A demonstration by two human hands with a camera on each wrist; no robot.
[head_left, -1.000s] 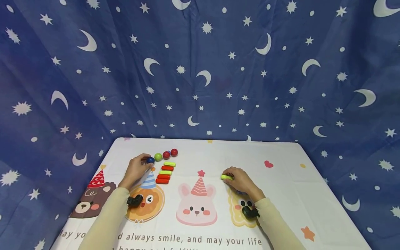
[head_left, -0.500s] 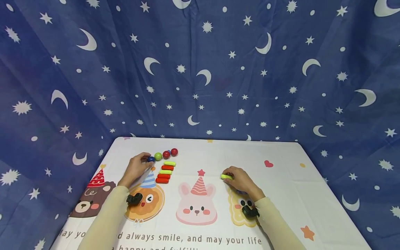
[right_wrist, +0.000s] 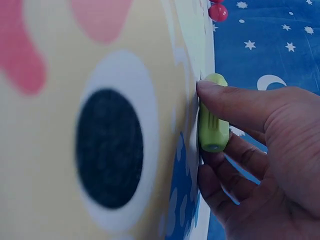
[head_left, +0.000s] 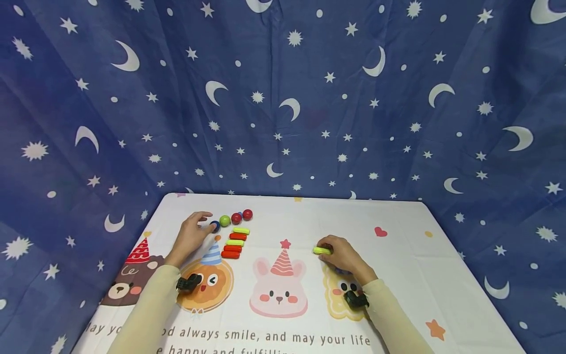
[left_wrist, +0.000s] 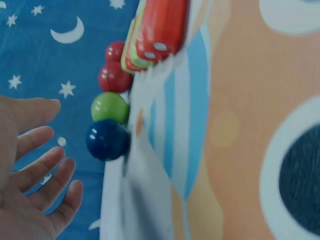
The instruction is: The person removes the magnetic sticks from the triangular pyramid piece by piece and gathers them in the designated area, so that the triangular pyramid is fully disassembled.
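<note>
My left hand is just left of a dark blue ball. In the left wrist view its fingers are spread and a gap separates them from the ball. A green ball and two red balls, a nearer red ball and a farther red ball, continue the row to the right. My right hand pinches a yellow-green bar between thumb and fingers, low at the tabletop. The bar lies lengthwise, its end facing the right wrist camera.
A column of red and yellow-green bars lies in front of the balls. Something small and blue is partly hidden behind the red balls. The white printed tablecloth reaches a dark blue star curtain at the back.
My left fingers have loosened from the dark blue ball and the hand has drawn slightly back to the left. The right hand stays nearly still with its bar.
</note>
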